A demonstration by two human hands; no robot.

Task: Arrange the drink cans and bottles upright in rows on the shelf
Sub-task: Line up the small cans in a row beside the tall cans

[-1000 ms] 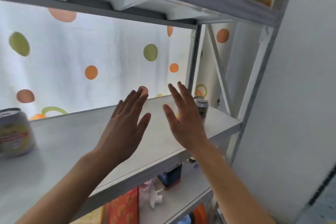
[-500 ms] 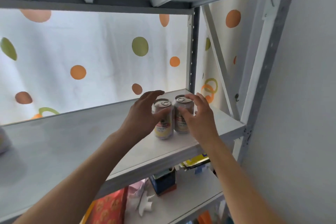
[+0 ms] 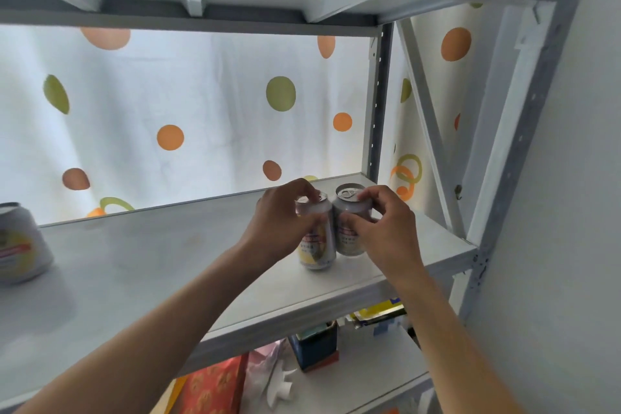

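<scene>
Left can (image 3: 316,245): bare silvery metal with a soft sheen, under a smooth printed label in yellow, white and red.
Right can (image 3: 349,232): the same brushed-looking metal; the lid and pull tab glint.
Far-left can (image 3: 20,245): pale metal, printed wrap, dull shine.
Shelf (image 3: 151,262): smooth white board, matt with a faint gloss.
Frame (image 3: 379,104): painted metal uprights with punched holes; the paint is scuffed at the right front joint.
Curtain (image 3: 201,104): thin white cloth, matt, creased, printed with orange, green and brown dots; light comes through it.
Red box (image 3: 215,386) on the lower shelf: patterned card or paper, slightly glossy.
</scene>
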